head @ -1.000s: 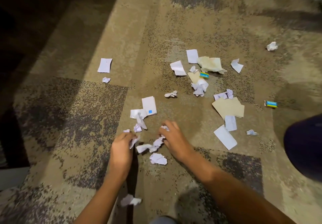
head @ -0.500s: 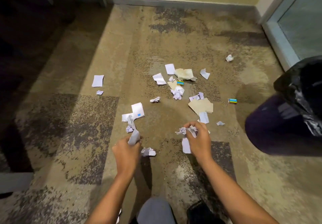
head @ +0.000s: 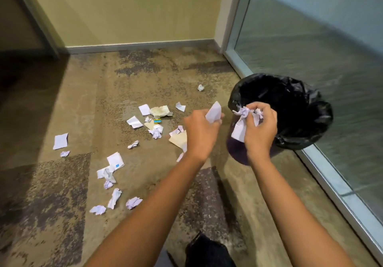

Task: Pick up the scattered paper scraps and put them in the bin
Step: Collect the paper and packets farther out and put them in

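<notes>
Paper scraps (head: pixel 245 119) bunched in right hand (head: pixel 260 130): fingers (head: pixel 256 109) clenched round a crumpled wad and a flat slip hanging below them, right at the near rim of the bin (head: pixel 290 113), partly over its black liner. Left hand (head: pixel 202 130) just short of the rim; its fingers (head: pixel 217 121) pinch one flat white sheet (head: pixel 213 112) standing above them.

Risk, as I judge it: the hanging slip sits on the outer side of the rim, so letting go here could drop it down the outside wall to the floor (head: pixel 62 204). Left hand's sheet is not yet over the opening; a flat sheet flutters and may drift wide.

Count: one bin, two hands, both loaded. On the floor beyond and left of the fingers, roughly twenty pieces: some flat white slips, some crumpled balls, two tan sheets, one small blue-and-yellow item (head: pixel 158 121). Several overlap or hide behind the left hand, so exact count uncertain.
</notes>
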